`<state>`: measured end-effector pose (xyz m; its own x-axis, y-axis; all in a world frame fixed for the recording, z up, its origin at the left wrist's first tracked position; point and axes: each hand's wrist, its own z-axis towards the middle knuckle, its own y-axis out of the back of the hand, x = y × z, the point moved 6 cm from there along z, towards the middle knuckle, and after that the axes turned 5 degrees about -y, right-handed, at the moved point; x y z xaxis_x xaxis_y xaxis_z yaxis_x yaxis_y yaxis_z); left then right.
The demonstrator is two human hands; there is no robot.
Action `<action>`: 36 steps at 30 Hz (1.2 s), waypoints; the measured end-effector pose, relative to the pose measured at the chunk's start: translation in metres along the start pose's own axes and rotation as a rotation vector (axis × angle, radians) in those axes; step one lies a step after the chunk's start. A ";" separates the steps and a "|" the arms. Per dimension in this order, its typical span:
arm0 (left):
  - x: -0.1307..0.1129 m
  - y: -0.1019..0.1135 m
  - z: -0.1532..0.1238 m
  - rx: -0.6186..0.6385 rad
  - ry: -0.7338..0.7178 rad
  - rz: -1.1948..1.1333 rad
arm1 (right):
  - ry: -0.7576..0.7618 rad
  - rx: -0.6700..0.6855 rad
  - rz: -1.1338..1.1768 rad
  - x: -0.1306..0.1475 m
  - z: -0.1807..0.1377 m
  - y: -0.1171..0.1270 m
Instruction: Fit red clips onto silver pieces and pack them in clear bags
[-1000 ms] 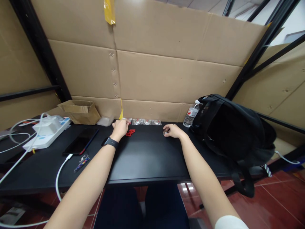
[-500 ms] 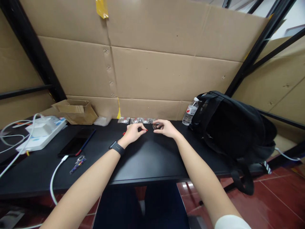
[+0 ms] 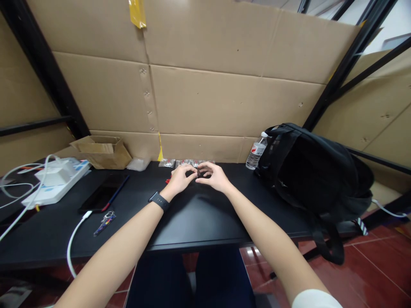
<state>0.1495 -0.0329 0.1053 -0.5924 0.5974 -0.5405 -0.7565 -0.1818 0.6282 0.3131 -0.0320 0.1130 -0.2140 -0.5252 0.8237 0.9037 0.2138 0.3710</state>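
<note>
My left hand (image 3: 181,177) and my right hand (image 3: 214,176) meet above the far middle of the black table. Between the fingertips of my right hand is a small dark, round piece (image 3: 198,173), turned nearly edge-on. A thin red cord (image 3: 168,180) shows beside my left hand, whose thumb and forefinger are pinched at the dark piece; its tip is hidden. Behind the hands, several small clear packets (image 3: 167,162) with red bits inside lie in a row, partly covered by my fingers.
Left on the black table (image 3: 199,222) are a phone (image 3: 104,192) on a white cable, a keychain (image 3: 105,223), a white power strip (image 3: 54,188), a paper bag (image 3: 104,152) and a clear plastic bag (image 3: 138,164). A water bottle (image 3: 256,150) and black backpack (image 3: 314,184) stand right. Cardboard (image 3: 205,98) closes the back.
My right hand has moved left with the dark round piece, up to my left fingertips. The piece has turned edge-on. My left hand has barely moved.
</note>
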 end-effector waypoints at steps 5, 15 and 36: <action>0.004 -0.001 0.001 -0.014 -0.023 -0.022 | 0.021 -0.001 -0.024 0.002 -0.001 0.000; 0.003 -0.003 0.001 -0.098 -0.069 -0.128 | 0.039 -0.044 -0.011 0.004 -0.001 0.001; -0.021 0.006 -0.006 -0.098 -0.047 0.206 | 0.039 -0.079 -0.208 0.002 0.002 0.011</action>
<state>0.1552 -0.0511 0.1170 -0.7254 0.5748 -0.3787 -0.6456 -0.3772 0.6640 0.3218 -0.0293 0.1191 -0.3860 -0.5828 0.7151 0.8679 0.0333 0.4957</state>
